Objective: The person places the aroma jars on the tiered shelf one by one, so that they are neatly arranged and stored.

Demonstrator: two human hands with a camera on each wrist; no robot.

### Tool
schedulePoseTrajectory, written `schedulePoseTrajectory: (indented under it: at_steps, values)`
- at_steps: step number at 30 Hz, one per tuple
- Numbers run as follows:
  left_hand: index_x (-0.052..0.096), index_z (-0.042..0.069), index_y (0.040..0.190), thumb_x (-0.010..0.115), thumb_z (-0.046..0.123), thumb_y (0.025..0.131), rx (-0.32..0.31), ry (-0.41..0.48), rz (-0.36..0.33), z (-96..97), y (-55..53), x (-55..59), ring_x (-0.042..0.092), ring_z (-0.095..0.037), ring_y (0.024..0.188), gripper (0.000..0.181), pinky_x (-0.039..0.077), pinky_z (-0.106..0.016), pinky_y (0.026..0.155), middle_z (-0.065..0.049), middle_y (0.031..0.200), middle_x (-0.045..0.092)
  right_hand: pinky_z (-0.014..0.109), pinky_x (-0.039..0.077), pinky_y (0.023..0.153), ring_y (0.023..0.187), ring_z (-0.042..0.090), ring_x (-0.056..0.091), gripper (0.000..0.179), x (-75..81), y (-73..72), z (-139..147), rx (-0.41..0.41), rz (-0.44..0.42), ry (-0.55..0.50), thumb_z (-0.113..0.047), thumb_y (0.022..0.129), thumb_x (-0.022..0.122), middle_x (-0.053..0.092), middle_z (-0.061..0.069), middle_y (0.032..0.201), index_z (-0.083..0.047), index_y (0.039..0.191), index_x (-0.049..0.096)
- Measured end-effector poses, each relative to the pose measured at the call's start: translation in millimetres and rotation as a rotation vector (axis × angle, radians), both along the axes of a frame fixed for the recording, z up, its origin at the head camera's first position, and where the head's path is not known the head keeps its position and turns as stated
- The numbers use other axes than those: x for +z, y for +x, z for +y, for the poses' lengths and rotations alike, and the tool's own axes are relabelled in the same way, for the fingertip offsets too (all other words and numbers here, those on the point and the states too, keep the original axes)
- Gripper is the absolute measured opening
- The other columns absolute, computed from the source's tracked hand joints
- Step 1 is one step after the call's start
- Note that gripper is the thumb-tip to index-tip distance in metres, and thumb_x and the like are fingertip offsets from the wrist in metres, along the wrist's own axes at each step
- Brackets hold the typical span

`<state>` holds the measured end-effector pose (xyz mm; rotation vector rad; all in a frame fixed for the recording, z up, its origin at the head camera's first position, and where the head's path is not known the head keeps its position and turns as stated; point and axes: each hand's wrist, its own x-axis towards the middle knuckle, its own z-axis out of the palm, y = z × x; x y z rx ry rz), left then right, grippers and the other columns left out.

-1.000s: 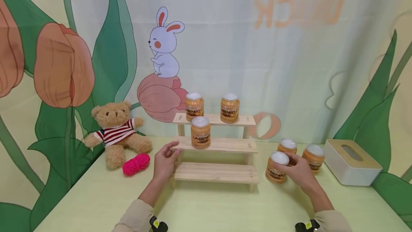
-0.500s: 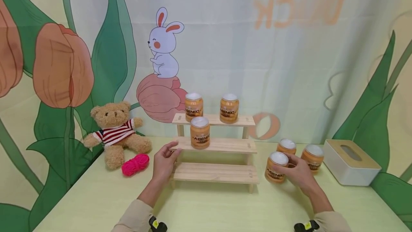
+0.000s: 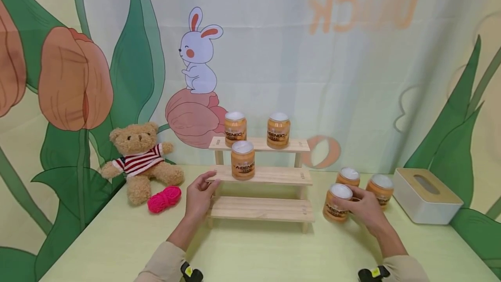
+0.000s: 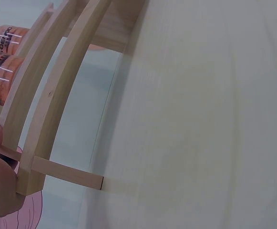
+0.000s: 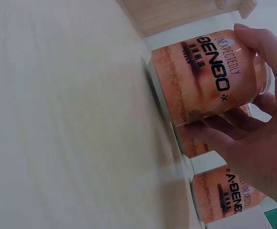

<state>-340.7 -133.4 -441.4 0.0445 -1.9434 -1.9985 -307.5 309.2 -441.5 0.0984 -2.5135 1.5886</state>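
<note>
A person's right hand [image 3: 365,206] grasps a white-topped orange jar [image 3: 335,208] at the right of a three-step wooden stand [image 3: 262,209], toward the right edge of a pale surface [image 3: 250,256]. The thumb lies along the near side of the jar and the fingers reach around behind; in the right wrist view the jar leans slightly, and whether its base touches the surface is hard to tell. The left hand [image 3: 198,197] grips the left end of the stand's middle step.

Two matching jars wait close by the right hand: a rear jar [image 3: 347,175] just behind the held one, and an outer jar [image 3: 380,191] farther right, beside a white tissue box [image 3: 426,206] with a wooden lid near the surface's right edge. On the stand, a left jar [image 3: 235,127] and a right jar [image 3: 278,132] stand upright and apart on the top step, while a third jar [image 3: 243,162] stands left of centre on the middle step.

Toward the surface's back left corner sits a teddy bear [image 3: 141,160] in a striped shirt, a bundle of pink yarn [image 3: 164,199] at its feet. A curtain [image 3: 266,55] printed with tulips and a rabbit hangs beyond the back edge.
</note>
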Motion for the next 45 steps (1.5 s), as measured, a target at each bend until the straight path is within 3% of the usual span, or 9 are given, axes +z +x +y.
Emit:
schedulePoseTrajectory:
  at_steps: [6,16,25,33,40,45]
  values:
    - [0.07,0.01,0.121,0.073,0.014,0.093,0.0,-0.009,-0.006,-1.6,0.0,-0.4,0.052,-0.01,0.073,0.029,0.036,-0.019,0.054,-0.007,0.089,0.069,0.027,0.053,0.079,0.098,0.011,0.06,0.068,11.9,4.0,0.2,0.015,0.03,-0.026,-0.026,0.088,0.079,0.061,0.022,0.125,0.005,0.141,0.051]
    - [0.07,0.011,0.12,0.073,0.014,0.092,0.01,-0.012,-0.004,-2.1,0.1,0.3,0.049,-0.01,0.07,0.028,0.034,-0.019,0.053,-0.002,0.084,0.067,0.026,0.053,0.079,0.096,0.007,0.061,0.068,38.4,11.8,-2.9,0.037,0.077,-0.03,-0.024,0.09,0.077,0.059,0.024,0.125,0.007,0.143,0.048]
    - [0.07,0.01,0.121,0.073,0.013,0.093,0.007,-0.001,-0.015,-2.2,1.0,-1.1,0.05,-0.01,0.07,0.029,0.034,-0.019,0.053,-0.006,0.088,0.067,0.026,0.053,0.079,0.097,0.007,0.062,0.069,48.4,16.1,-6.4,0.068,0.08,-0.05,-0.022,0.089,0.079,0.06,0.025,0.127,0.005,0.144,0.048]
    - [0.07,0.01,0.121,0.073,0.013,0.093,0.009,-0.008,-0.006,-1.9,0.6,0.6,0.051,-0.01,0.071,0.029,0.034,-0.019,0.053,-0.005,0.088,0.068,0.029,0.054,0.077,0.095,0.009,0.064,0.062,67.2,24.6,-14.0,0.097,0.122,-0.043,-0.018,0.089,0.078,0.065,0.018,0.119,0.005,0.141,0.052]
    - [0.07,0.01,0.121,0.073,0.013,0.092,0.014,-0.012,-0.014,-1.2,0.0,-0.5,0.051,-0.01,0.07,0.028,0.034,-0.019,0.052,-0.009,0.091,0.068,0.027,0.053,0.08,0.098,0.011,0.062,0.062,85.0,32.3,-33.3,0.094,0.145,-0.066,-0.021,0.09,0.078,0.063,0.012,0.119,0.003,0.141,0.052]
    - [0.07,0.01,0.12,0.073,0.014,0.092,0.021,-0.018,-0.013,-0.4,0.3,0.2,0.05,-0.01,0.069,0.028,0.033,-0.019,0.051,-0.004,0.087,0.067,0.029,0.054,0.08,0.098,0.014,0.063,0.057,90.6,32.4,-50.9,0.13,0.156,-0.113,-0.02,0.091,0.077,0.063,0.012,0.115,0.006,0.137,0.054]
